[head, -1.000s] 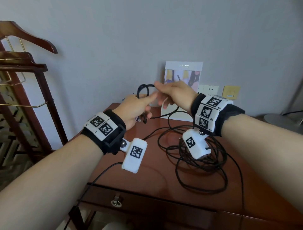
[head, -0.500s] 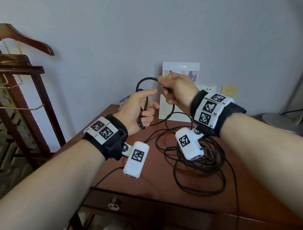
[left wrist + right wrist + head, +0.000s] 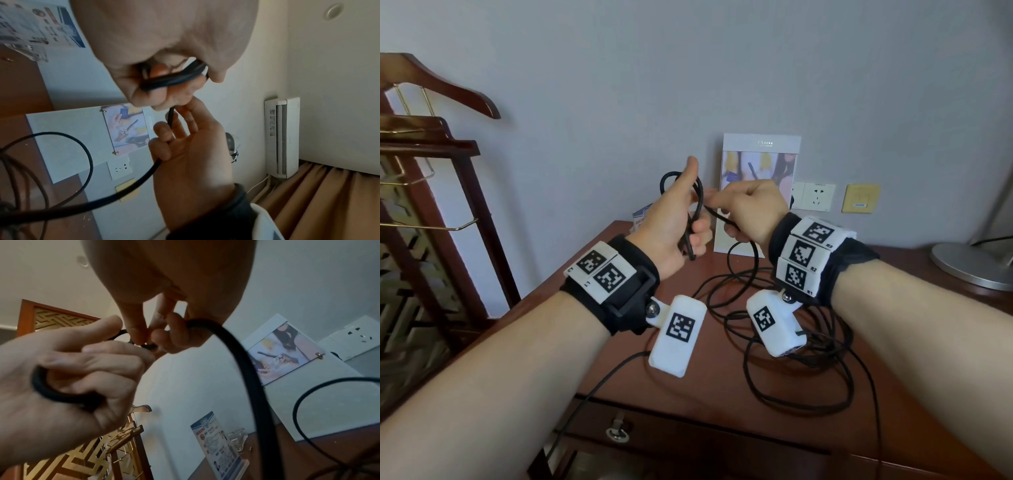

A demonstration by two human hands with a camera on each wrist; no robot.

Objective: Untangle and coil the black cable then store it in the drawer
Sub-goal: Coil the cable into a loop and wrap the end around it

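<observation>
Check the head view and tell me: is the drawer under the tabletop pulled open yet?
No. The drawer sits flush with the desk front, its ring pull hanging, while most of the black cable lies loose on the tabletop.

A hotel room, most likely. A polished wooden desk (image 3: 661, 383) with a drawer (image 3: 688, 442) stands against a plain grey wall; at its back edge a framed notice (image 3: 760, 192) leans beside wall sockets (image 3: 815, 196). Left of the desk stands a wooden valet stand (image 3: 431, 144) with a suit hanger. The left wrist view shows a wall air conditioner (image 3: 281, 138) above tan curtains (image 3: 320, 199). A small info card (image 3: 218, 444), print unreadable, sits at the desk's back left corner.
</observation>
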